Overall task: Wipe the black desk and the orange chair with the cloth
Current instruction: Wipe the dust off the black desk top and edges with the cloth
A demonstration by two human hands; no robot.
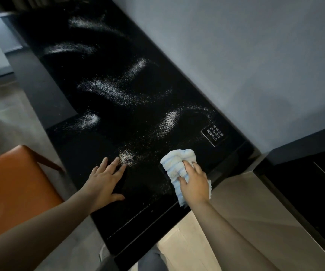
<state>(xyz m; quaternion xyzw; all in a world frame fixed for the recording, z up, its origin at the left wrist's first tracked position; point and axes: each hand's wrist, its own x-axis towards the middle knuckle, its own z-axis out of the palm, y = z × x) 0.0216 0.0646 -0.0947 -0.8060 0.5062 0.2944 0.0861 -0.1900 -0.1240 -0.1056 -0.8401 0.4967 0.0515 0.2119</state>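
A grey wall (245, 55) runs along the right side of the black tabletop (106, 118), which is streaked with white powder (110, 90). The orange chair (15, 192) stands at near left. The left hand (105, 184) rests flat, fingers spread wide. The right hand (193, 184) holds a bunched blue-striped cloth (177, 163) in its grip, pressed on the tabletop's near right part beside a small sign (215, 134).

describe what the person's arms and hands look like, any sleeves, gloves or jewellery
Both forearms are bare as far as the frame shows, with no sleeves in view. The left hand and the right hand wear no gloves, and no rings, watch or bracelets can be seen.
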